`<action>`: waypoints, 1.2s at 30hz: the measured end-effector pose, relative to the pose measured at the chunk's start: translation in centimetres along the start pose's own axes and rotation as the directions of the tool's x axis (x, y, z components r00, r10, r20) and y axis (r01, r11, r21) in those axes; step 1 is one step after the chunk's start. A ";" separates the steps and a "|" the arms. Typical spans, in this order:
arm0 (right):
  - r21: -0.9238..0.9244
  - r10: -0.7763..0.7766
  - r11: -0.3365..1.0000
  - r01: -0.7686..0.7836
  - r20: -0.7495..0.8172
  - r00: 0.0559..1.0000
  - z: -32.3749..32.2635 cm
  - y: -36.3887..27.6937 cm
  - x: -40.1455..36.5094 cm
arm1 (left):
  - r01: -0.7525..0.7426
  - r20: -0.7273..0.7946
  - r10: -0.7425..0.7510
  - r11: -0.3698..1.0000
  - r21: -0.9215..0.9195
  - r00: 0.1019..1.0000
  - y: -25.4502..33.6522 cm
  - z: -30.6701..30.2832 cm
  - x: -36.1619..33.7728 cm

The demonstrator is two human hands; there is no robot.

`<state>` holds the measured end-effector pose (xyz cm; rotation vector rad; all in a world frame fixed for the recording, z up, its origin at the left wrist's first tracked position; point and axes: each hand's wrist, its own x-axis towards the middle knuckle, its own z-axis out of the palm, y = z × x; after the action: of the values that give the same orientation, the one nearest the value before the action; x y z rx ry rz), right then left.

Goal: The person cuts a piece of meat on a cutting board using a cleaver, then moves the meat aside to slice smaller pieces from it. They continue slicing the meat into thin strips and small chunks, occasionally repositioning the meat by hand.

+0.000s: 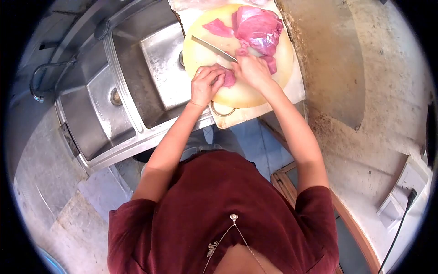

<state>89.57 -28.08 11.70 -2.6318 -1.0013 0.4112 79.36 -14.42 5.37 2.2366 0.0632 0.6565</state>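
At the far left a curved tap (45,75) hangs over a steel double sink (132,86). Across the sink's right edge lies a round yellow cutting board (237,93). Near its front rim the left hand (206,84) is curled down on a small piece of meat (229,78), fingertips tucked, pinning it to the board. Just beyond, the knife (213,48) angles up and to the left, its blade low over bare board. The right hand (253,71) is closed round the handle, which is hidden under the fingers. Behind both hands sits the large cut of meat (258,29), with a loose strip (218,28) to its left. Rough counter (328,68) runs along the right.

To slice well here, I judge that the left fingertips belong tucked behind the knuckles and the piece should be held flat. The blade should be drawn in long strokes rather than pushed down. The board needs watching too, since it appears to overhang the basin.
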 end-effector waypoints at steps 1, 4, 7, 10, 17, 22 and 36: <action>0.033 0.014 0.999 -0.012 -0.050 0.999 -0.5 0.4 -0.2 | 0.005 -0.007 -0.005 1.000 -0.002 1.000 -0.1 0.0 0.2; -0.109 -0.058 0.992 0.062 0.044 0.997 -0.9 0.8 -5.2 | 0.025 -0.010 -0.024 0.999 0.020 1.000 -0.3 0.1 -0.4; -0.202 0.079 0.978 -0.046 0.159 0.984 -1.5 1.1 -7.7 | 0.021 -0.012 -0.020 0.997 0.079 1.000 -0.5 0.2 -0.5; -0.185 0.106 0.980 -0.073 0.174 0.979 -1.1 0.3 -6.7 | 0.026 0.006 -0.026 0.996 0.087 1.000 -0.8 0.2 -0.3; -0.008 -0.008 1.000 0.008 0.058 0.998 0.1 -0.9 1.4 | 0.027 0.046 -0.027 0.999 0.018 0.999 0.0 -0.1 -0.1; -0.014 0.077 0.997 -0.076 0.050 0.996 -1.9 1.0 -1.9 | 0.012 0.023 -0.013 0.999 0.052 1.000 1.3 -0.3 -0.5; -0.290 -0.032 0.957 0.027 -0.013 0.999 -0.2 1.1 -9.9 | -0.051 0.105 0.042 0.995 0.091 0.994 0.3 0.3 -1.5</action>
<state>83.14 -35.60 13.05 -2.8664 -1.1736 0.2495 78.18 -15.21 4.72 2.3653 -0.0103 0.5718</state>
